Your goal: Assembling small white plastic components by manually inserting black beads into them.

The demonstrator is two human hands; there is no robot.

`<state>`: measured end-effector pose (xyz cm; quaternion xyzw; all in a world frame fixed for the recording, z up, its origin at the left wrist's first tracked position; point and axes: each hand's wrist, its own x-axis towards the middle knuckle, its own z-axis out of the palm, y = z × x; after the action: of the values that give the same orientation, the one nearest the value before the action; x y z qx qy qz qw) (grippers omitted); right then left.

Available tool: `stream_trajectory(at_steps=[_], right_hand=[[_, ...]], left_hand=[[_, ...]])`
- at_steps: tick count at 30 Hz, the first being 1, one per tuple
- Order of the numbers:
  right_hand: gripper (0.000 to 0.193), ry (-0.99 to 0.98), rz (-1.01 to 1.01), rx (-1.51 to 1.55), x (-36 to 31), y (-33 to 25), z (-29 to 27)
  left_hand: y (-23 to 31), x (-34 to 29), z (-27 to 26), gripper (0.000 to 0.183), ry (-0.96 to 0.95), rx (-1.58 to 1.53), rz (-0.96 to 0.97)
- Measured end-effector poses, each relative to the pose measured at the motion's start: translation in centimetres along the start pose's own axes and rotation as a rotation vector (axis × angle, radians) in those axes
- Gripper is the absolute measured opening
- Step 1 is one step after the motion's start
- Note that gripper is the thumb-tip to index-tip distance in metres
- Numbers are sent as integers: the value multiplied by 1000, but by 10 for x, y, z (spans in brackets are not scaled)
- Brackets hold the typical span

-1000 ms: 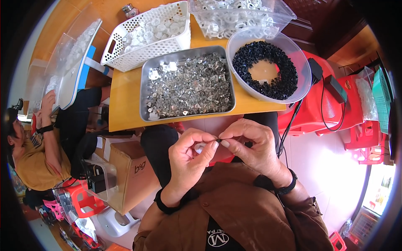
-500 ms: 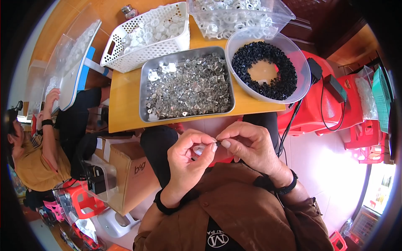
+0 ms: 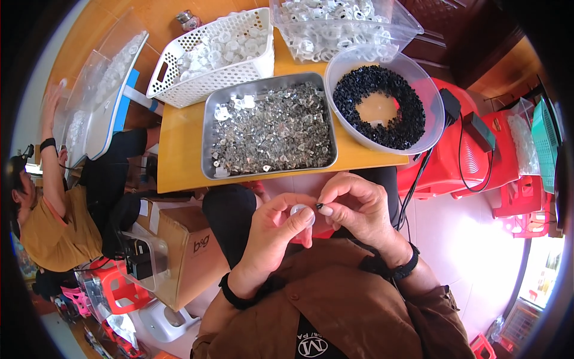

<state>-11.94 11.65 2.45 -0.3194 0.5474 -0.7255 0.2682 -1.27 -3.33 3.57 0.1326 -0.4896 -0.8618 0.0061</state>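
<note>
Above my lap, just in front of the table edge, both hands are raised close together. My left hand (image 3: 272,230) is closed on a small round whitish plastic part (image 3: 302,213), held between thumb and fingers. A tiny black piece (image 3: 320,206) is pinched between the thumb and index finger of my right hand (image 3: 362,209). Beyond the hands lies a metal tray (image 3: 269,172) full of small shiny metal and clear bits. To its right, a clear round bowl (image 3: 435,116) holds many small black pieces, ringed around a bare middle.
A white perforated basket (image 3: 206,81) and a clear bin (image 3: 412,29) of whitish plastic parts stand behind the tray on the wooden table (image 3: 182,140). Left are a cardboard box (image 3: 185,251) and another person (image 3: 57,221) at work. Red stools (image 3: 460,149) and cables flank the right.
My hands, whose fingertips met before, have come slightly apart. The black piece now shows in my right fingers, and the round part shows more fully in my left. The other person's arm has reached farther.
</note>
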Motion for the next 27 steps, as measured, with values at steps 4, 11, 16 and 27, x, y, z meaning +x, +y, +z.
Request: stream_trajectory(at_steps=[4, 11, 16, 27], right_hand=[[9, 144, 65, -84, 1, -5, -9], [10, 51, -53, -448, 3, -29, -5], [12, 47, -148, -642, 10, -33, 7], [11, 36, -189, -833, 12, -32, 14]], left_hand=[[1, 0, 2, 25, 106, 110, 60], [0, -2, -3, 32, 148, 107, 130], [-3, -3, -3, 32, 173, 204, 278], [-5, -2, -1, 32, 132, 318, 386]])
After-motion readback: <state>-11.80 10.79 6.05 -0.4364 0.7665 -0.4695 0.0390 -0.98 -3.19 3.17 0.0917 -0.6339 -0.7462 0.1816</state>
